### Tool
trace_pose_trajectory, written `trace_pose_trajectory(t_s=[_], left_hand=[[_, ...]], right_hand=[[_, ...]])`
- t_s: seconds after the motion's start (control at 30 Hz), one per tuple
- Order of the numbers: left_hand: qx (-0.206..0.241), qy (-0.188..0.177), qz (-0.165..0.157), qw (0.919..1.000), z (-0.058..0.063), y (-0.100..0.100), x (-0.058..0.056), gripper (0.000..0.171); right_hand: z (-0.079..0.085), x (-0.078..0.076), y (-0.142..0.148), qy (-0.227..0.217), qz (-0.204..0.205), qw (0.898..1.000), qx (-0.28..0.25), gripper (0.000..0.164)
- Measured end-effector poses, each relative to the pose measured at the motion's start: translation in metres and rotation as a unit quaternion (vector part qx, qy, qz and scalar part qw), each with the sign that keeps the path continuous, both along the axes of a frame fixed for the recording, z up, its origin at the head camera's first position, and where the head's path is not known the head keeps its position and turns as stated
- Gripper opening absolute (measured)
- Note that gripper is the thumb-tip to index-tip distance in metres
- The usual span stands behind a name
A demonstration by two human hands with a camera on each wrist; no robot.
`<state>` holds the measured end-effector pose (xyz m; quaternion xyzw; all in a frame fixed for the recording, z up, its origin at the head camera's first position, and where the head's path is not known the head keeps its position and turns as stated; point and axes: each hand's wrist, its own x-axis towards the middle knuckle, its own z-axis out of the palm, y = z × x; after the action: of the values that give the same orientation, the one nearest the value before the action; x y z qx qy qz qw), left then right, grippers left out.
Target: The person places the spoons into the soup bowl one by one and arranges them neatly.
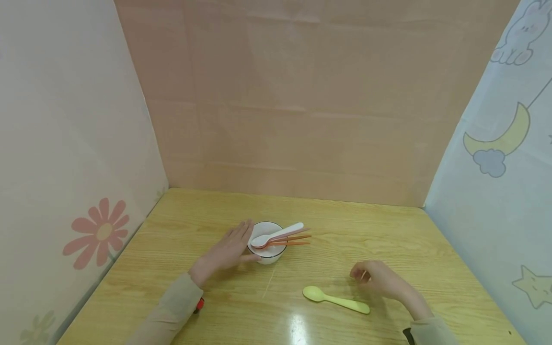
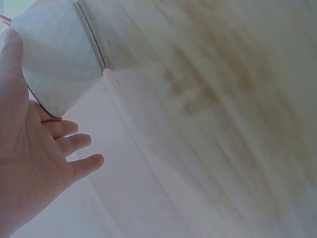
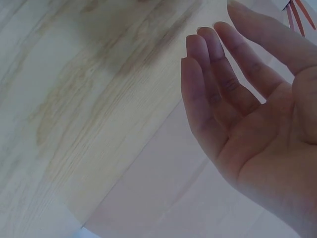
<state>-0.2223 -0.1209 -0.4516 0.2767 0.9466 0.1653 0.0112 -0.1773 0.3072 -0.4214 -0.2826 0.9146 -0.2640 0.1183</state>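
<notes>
A white bowl [image 1: 269, 260] with a dark rim stands on the table, left of centre. In it lean a white spoon [image 1: 288, 231], a pinkish handle beneath it and thin orange handles [image 1: 298, 243], all pointing right. My left hand [image 1: 228, 247] lies against the bowl's left side, fingers fairly straight at the far rim and thumb along the near side. The left wrist view shows the bowl's white outer wall [image 2: 59, 54] beside the thumb. My right hand [image 1: 381, 279] hovers over the table with loosely bent fingers, holding nothing. Just left and nearer lies a yellow-green spoon [image 1: 338, 300].
The wooden table [image 1: 207, 206] ends at a tan back wall [image 1: 302, 120]. Pale printed panels close off the left side [image 1: 64, 143] and the right side [image 1: 509, 201].
</notes>
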Motion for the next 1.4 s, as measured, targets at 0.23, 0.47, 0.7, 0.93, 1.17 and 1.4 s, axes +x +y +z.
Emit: trace_pose_trajectory(t_s=[0.23, 0.47, 0.7, 0.93, 1.17, 1.4], left_hand=[[0.001, -0.001, 0.002, 1.0, 0.0, 0.0, 0.0, 0.098], [0.0, 0.0, 0.003, 1.0, 0.0, 0.0, 0.001, 0.099], [-0.007, 0.003, 0.001, 1.0, -0.006, -0.001, -0.002, 0.099], [-0.002, -0.006, 0.001, 1.0, -0.005, -0.001, -0.001, 0.099], [-0.006, -0.004, 0.003, 1.0, -0.004, 0.0, -0.002, 0.099], [-0.007, -0.001, 0.002, 1.0, -0.003, 0.001, -0.002, 0.099]], right_hand=[[-0.004, 0.006, 0.001, 0.01, 0.008, 1.0, -0.005, 0.017], [-0.008, 0.013, 0.0, 0.0, 0.009, 1.0, -0.014, 0.022], [-0.013, 0.02, -0.003, -0.059, 0.0, 0.997, -0.041, 0.03], [-0.016, 0.022, -0.005, -0.078, -0.001, 0.995, -0.06, 0.032], [-0.017, 0.022, -0.007, -0.086, -0.001, 0.994, -0.062, 0.034], [-0.022, 0.019, -0.007, -0.095, -0.004, 0.994, -0.059, 0.032]])
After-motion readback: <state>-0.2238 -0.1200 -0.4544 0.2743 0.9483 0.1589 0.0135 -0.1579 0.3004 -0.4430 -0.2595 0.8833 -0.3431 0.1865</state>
